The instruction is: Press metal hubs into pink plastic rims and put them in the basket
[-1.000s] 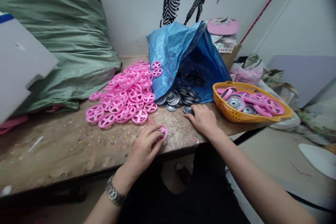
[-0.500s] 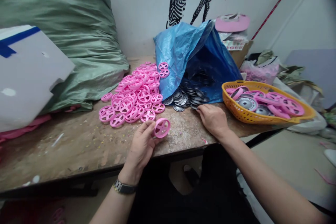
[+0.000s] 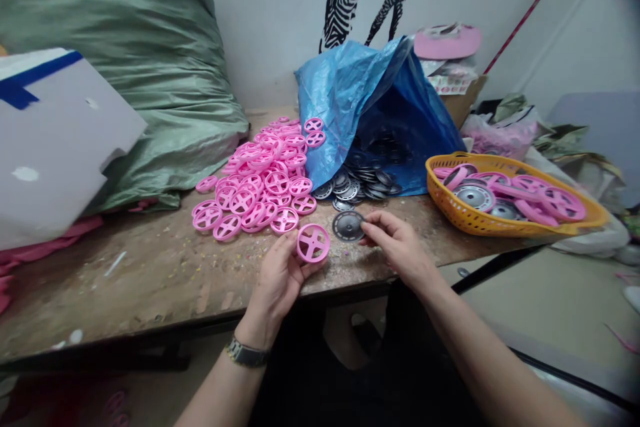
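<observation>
My left hand (image 3: 283,273) is closed on a pink toy wheel (image 3: 313,243), its spoked face turned toward me above the table's front part. Between the thumb and fingers of my right hand (image 3: 397,243) is a grey wheel cover disc (image 3: 349,226), held by its right edge. Disc and wheel are close side by side with a small gap. Behind my left hand lies a heap of pink wheels (image 3: 260,170). Grey discs (image 3: 370,180) spill from the mouth of a blue plastic bag (image 3: 330,93) behind my right hand.
A yellow basket (image 3: 450,210) at the table's right edge holds pink wheels and pieces with grey discs. A large green sack (image 3: 165,80) and a white board (image 3: 60,147) stand at the left. The worn wooden table (image 3: 165,273) ends just before my lap.
My left hand has lifted the pink wheel and turned its face toward me. My right hand has picked up a grey disc near the bag and brought it close to the wheel.
</observation>
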